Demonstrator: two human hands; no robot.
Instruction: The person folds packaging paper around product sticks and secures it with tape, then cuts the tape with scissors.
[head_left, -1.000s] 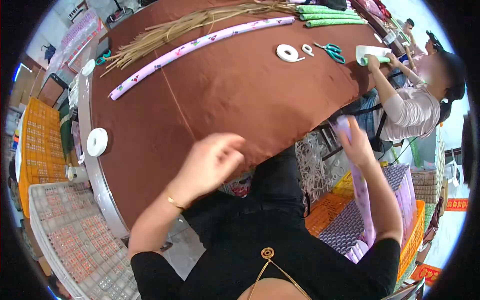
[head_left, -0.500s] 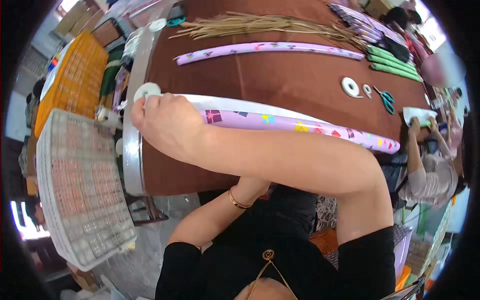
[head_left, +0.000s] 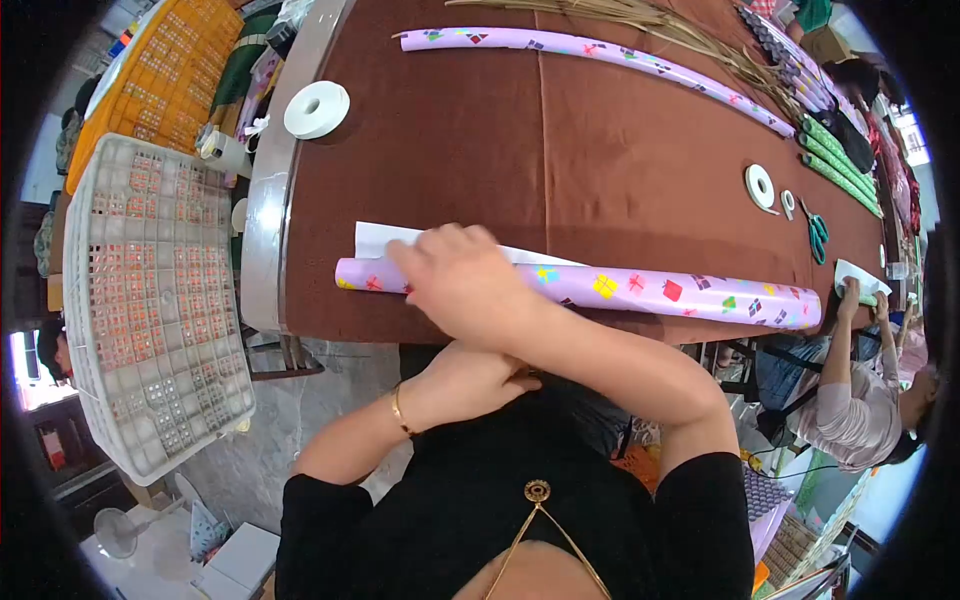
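A lilac wrapping paper roll (head_left: pixel 660 290) with a gift-box print lies along the near edge of the brown-covered table (head_left: pixel 440 170). Behind its left half shows a strip of white paper (head_left: pixel 378 238). My right hand (head_left: pixel 458 280) is closed over the left part of the roll, fingers bent at the white strip. Its forearm crosses above my left hand (head_left: pixel 470 383), which is at the table's front edge, wearing a gold bracelet. The left fingers look curled but are mostly hidden, so anything in them is unseen. A white tape roll (head_left: pixel 317 110) lies at the table's left corner.
Another lilac roll (head_left: pixel 600 60) lies farther back, before dry stalks (head_left: pixel 680 35). At the right are green rolls (head_left: pixel 845 165), a smaller tape roll (head_left: pixel 760 187) and scissors (head_left: pixel 818 240). White (head_left: pixel 165 300) and orange crates (head_left: pixel 165 85) stand left. A co-worker (head_left: pixel 860 400) sits right.
My right hand has left the tape roll's side and moved right along the lilac roll, uncovering its left end. The roll lies closer to the front edge, with less white strip showing.
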